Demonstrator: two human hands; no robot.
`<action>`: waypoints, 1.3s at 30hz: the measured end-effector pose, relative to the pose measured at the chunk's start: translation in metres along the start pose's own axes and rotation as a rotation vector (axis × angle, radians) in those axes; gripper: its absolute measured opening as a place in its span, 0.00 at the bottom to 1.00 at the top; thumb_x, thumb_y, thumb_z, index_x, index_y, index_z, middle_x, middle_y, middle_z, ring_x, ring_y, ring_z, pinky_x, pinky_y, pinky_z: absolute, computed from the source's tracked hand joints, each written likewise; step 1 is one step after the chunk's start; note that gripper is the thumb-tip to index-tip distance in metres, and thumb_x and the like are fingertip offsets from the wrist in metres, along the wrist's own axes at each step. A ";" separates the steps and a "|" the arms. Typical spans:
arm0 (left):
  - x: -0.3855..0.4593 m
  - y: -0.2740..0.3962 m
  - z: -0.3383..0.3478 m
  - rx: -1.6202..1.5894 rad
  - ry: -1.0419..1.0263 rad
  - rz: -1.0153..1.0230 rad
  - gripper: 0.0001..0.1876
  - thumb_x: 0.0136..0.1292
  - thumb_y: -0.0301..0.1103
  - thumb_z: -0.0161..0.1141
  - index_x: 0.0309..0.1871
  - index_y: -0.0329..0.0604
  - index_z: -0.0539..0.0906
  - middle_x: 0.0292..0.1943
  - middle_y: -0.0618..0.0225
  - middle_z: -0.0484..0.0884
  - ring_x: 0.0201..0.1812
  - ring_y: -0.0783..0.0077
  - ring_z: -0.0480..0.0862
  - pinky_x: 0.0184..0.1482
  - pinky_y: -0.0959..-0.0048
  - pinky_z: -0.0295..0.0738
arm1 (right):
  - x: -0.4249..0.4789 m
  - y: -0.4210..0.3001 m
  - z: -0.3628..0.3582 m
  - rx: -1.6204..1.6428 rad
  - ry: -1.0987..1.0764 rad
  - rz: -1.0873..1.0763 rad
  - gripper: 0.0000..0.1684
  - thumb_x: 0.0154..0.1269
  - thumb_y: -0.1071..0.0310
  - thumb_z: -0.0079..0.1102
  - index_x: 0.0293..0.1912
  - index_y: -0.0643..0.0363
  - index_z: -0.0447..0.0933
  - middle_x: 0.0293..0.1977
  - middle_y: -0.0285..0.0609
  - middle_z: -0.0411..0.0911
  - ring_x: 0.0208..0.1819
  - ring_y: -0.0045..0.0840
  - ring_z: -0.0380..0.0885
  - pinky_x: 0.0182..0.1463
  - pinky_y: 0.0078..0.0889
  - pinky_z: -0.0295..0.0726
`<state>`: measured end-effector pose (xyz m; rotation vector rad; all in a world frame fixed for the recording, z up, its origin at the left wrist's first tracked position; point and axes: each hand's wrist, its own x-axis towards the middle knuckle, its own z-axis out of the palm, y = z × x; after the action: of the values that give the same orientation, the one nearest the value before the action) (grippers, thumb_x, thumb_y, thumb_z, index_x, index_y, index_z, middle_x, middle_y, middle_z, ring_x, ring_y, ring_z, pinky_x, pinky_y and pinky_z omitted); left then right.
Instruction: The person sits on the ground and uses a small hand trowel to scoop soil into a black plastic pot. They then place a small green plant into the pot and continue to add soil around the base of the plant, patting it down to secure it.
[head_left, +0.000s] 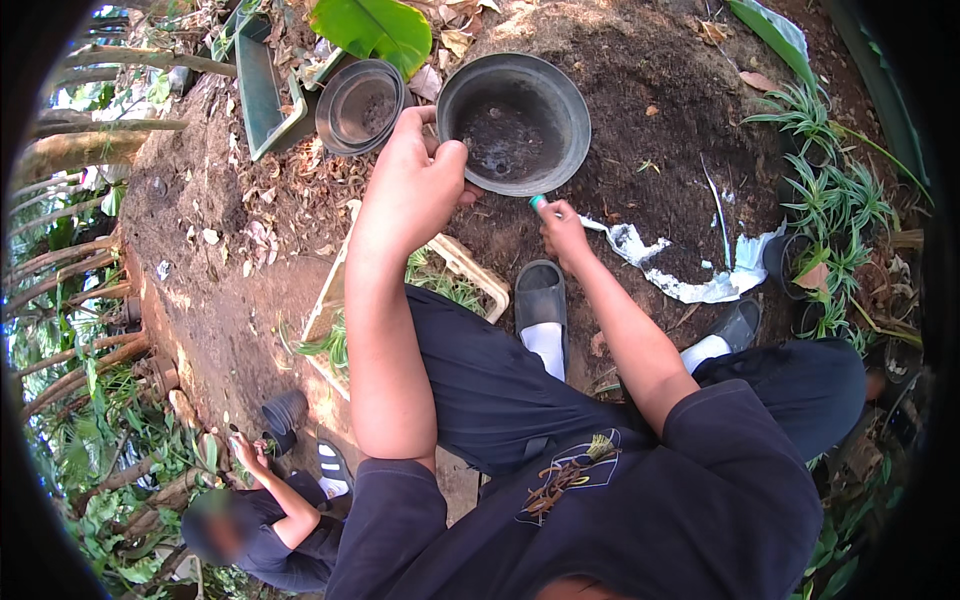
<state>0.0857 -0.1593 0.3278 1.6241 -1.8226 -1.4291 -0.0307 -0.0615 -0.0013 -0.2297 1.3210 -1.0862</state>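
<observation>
My left hand (427, 165) grips the left rim of a round black plastic plant pot (574, 120). The pot is tipped so that its inside faces me, with a little dark soil clinging to the bottom. Just below the pot's lower rim, my right hand (562, 231) is closed around a slim object with a green end (538, 202). Most of that object is hidden in my fingers, so its kind cannot be told. Left of the pot stand several nested smaller plant pots (328, 112), partly behind my left hand.
A green planter trough (264, 97) lies upper left. Beside my leg is a cream plastic tray (480, 274) with spider plants (330, 343). Torn white plastic sheeting (705, 285) lies on the dark soil; potted spider plants (832, 195) line the right. Another person (296, 517) crouches lower left near black pots (285, 411).
</observation>
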 end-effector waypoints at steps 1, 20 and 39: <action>0.002 0.000 0.000 -0.004 0.003 0.002 0.25 0.71 0.27 0.48 0.68 0.23 0.60 0.41 0.55 0.84 0.35 0.71 0.87 0.38 0.76 0.85 | 0.003 0.011 0.003 -0.139 -0.004 -0.042 0.18 0.71 0.49 0.60 0.37 0.49 0.67 0.19 0.27 0.63 0.14 0.10 0.54 0.15 0.19 0.48; 0.005 -0.002 -0.002 -0.003 0.024 0.000 0.26 0.70 0.28 0.49 0.68 0.25 0.62 0.39 0.58 0.83 0.35 0.71 0.87 0.37 0.76 0.85 | 0.029 0.006 -0.031 -0.500 0.074 -0.294 0.22 0.67 0.48 0.64 0.32 0.59 0.76 0.24 0.40 0.75 0.26 0.28 0.75 0.31 0.35 0.74; 0.006 0.004 -0.011 -0.093 0.035 0.013 0.22 0.71 0.26 0.45 0.66 0.27 0.62 0.46 0.52 0.82 0.38 0.66 0.88 0.40 0.75 0.87 | 0.067 0.065 0.068 -0.673 -0.027 -0.065 0.23 0.66 0.47 0.63 0.39 0.59 0.77 0.34 0.51 0.82 0.36 0.42 0.82 0.41 0.43 0.80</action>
<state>0.0905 -0.1702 0.3337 1.5793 -1.7181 -1.4488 0.0512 -0.1059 -0.0693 -0.7852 1.6282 -0.6527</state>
